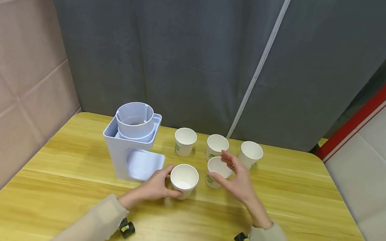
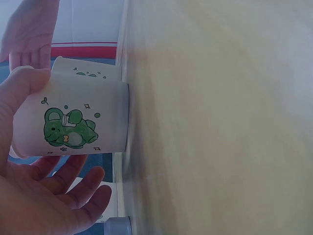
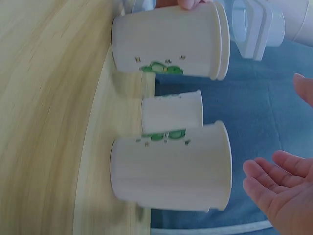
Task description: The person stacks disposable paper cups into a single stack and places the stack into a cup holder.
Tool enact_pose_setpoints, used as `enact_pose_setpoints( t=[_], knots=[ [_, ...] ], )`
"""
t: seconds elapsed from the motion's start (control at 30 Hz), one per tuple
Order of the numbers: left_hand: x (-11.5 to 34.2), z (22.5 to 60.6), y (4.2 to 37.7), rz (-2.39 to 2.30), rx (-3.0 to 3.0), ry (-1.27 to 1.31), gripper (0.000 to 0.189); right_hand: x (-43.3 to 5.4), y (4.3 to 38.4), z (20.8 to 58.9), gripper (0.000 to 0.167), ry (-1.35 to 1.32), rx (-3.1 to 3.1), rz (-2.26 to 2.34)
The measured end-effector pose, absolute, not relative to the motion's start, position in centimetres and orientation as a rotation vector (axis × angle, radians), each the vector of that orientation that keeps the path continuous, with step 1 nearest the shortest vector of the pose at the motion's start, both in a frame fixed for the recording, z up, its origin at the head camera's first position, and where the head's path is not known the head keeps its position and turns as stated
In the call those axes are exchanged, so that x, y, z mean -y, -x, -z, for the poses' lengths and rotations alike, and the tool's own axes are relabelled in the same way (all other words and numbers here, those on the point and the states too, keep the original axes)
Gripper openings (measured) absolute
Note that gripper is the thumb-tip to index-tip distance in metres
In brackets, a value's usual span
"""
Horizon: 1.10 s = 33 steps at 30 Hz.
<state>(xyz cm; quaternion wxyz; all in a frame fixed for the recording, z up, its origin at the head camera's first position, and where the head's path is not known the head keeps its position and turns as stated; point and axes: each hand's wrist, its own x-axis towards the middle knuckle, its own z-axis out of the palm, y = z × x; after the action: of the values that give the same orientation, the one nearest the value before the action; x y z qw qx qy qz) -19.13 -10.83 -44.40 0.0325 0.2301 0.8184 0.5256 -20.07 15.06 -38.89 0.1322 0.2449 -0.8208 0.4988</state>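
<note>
My left hand (image 1: 159, 184) holds a white paper cup (image 1: 184, 176) at the middle of the table, thumb on the near side and fingers round the far side. A green cartoon animal is printed on this cup (image 2: 73, 127) in the left wrist view. Its doubled rim in the right wrist view shows a second cup (image 3: 171, 41) nested with it. My right hand (image 1: 238, 179) hovers with fingers spread beside another paper cup (image 1: 216, 170). In the right wrist view, a gap lies between the right hand (image 3: 283, 191) and that cup (image 3: 171, 166).
Behind stand three more paper cups in a row: left (image 1: 184, 142), middle (image 1: 216, 143) and right (image 1: 251, 152). A pale blue plastic holder (image 1: 117, 153) with a round top piece stands to the left. A grey curtain (image 1: 188, 53) closes off the wooden table's (image 1: 198, 238) far edge.
</note>
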Motion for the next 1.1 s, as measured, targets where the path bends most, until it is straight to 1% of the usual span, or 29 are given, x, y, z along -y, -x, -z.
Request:
enact_pose_setpoints(
  t=[0.43, 0.83, 1.1],
  knots=[
    [10.9, 44.4, 19.1, -1.608, -2.518, -0.716, 0.065, -17.0, 20.4, 39.7, 0.067, -0.575, 2.459, -1.358],
    [10.8, 44.4, 19.0, -1.594, -2.534, -0.706, 0.066, -17.8, 21.2, 41.7, 0.081, -0.544, 2.554, -1.33],
    [10.8, 44.4, 19.2, -1.61, -2.526, -0.706, 0.065, -18.1, 21.7, 42.6, 0.081, -0.528, 2.594, -1.316]
  ],
)
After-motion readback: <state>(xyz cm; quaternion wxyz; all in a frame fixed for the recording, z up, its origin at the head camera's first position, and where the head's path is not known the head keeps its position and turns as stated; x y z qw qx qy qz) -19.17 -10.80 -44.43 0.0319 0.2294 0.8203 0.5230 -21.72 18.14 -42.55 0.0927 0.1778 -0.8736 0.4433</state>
